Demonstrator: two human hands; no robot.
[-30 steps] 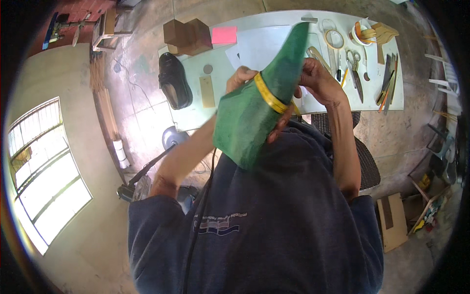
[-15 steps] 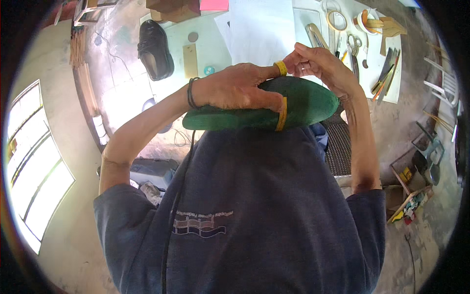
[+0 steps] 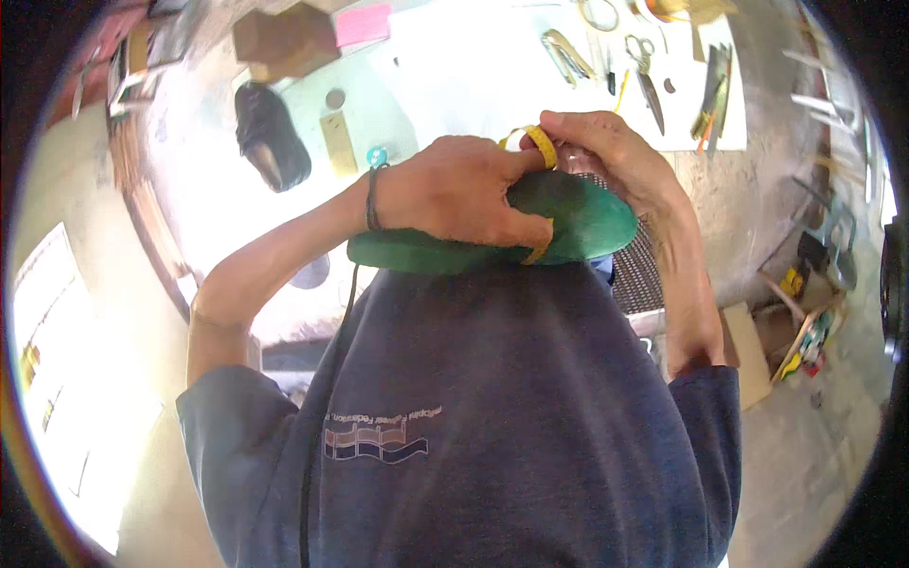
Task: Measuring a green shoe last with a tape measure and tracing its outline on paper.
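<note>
A green shoe last [image 3: 592, 216] lies sideways in front of my chest, its pointed end toward the right. Around its middle passes a narrow yellow measuring tape [image 3: 543, 147], which shows at the far side and again below my thumb. My left hand [image 3: 450, 194] is closed over the last from above, fingers at the far side and thumb pressing the tape on the near side. At the far side, my right hand [image 3: 615, 156] has its thumb and fingers closed together at the tape; the tips are partly hidden. The last's underside is out of sight.
Across the bright table lie a black shoe [image 3: 273, 137], a brown box [image 3: 284, 40], a pink paper block [image 3: 364, 25], scissors [image 3: 644, 80], a tape roll [image 3: 598, 11] and several slim tools [image 3: 716, 99]. A teal chair [image 3: 838, 237] stands on the right.
My right fingers have moved down and left to the tape, and a loop of it now stands up beside them. The last sits slightly lower and further left. The whole view has shifted and blurred.
</note>
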